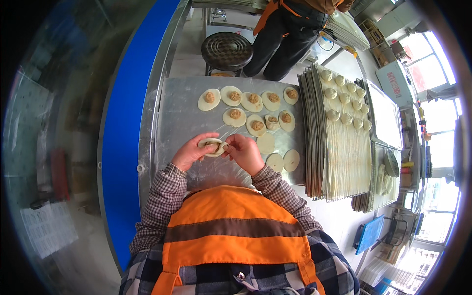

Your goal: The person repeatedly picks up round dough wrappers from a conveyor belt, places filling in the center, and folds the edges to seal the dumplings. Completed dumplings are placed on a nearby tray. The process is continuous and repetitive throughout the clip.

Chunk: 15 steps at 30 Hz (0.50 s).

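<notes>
Over the near part of the metal table (179, 113), my left hand (191, 151) cups a filled dough wrapper (211, 154), its thumb and fingers around the rim. My right hand (243, 151) pinches the right edge of that same wrapper. Brown filling shows in the wrapper's partly folded middle. Beyond my hands lie several flat dough rounds topped with filling (235, 117), set in two rough rows. To the right of my right hand are three bare dough rounds (266, 144), with no filling on them.
On the right stands a stack of trays (344, 162), with several shaped buns (345, 118) on the top one. Past the table's far edge are a round stool (226, 51) and a person in dark trousers (290, 37). A blue panel (129, 108) runs along the left.
</notes>
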{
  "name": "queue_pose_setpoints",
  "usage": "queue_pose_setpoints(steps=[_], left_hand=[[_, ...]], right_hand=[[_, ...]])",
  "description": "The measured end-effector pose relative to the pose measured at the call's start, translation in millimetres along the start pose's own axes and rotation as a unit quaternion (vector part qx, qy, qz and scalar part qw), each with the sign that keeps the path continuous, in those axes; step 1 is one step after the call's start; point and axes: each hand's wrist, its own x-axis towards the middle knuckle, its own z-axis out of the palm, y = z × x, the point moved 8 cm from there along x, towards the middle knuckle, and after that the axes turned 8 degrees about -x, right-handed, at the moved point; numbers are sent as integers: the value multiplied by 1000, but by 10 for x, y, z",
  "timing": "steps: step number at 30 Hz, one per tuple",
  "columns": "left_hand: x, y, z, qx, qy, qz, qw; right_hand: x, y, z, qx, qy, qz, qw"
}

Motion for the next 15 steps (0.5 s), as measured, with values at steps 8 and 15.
queue_pose_setpoints(steps=[8,15], left_hand=[[-2,-81,52,45,44,4,998],[108,-76,49,248,-13,150,957]], right_hand=[[-63,-313,-45,-167,84,-188,964],[12,-59,75,-161,45,-80,983]])
